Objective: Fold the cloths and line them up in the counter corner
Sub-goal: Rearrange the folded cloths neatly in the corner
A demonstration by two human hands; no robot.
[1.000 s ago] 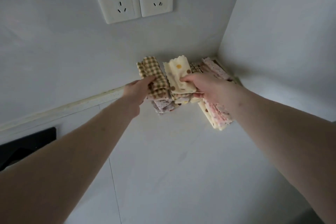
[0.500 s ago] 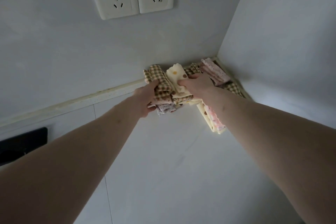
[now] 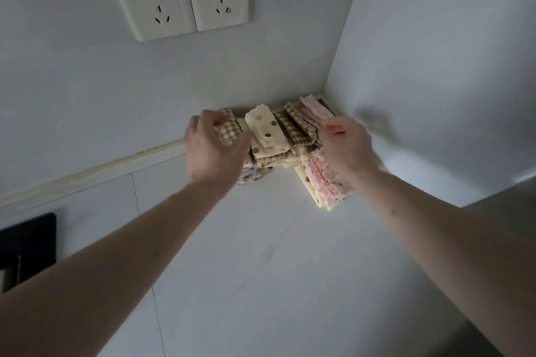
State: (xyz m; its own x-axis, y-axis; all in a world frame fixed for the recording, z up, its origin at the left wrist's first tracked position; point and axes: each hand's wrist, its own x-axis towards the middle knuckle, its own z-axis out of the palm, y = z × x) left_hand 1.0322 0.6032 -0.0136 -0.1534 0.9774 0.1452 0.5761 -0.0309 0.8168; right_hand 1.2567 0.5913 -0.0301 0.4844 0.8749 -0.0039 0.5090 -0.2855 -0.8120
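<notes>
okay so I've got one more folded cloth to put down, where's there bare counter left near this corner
Bare counter lies in front of the folded cloths, between your two forearms. The corner itself is crowded: cloths fill it from the left hand on the checked cloth to the right hand on the pink cloths by the side wall.

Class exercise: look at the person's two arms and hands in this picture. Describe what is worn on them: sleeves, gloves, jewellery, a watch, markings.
Nothing is worn as far as the frame shows. The left hand and right hand are bare, without gloves or visible rings. Both forearms are uncovered down to the frame edge: no sleeves, watch or bracelet. No markings can be made out in the dim light.
</notes>
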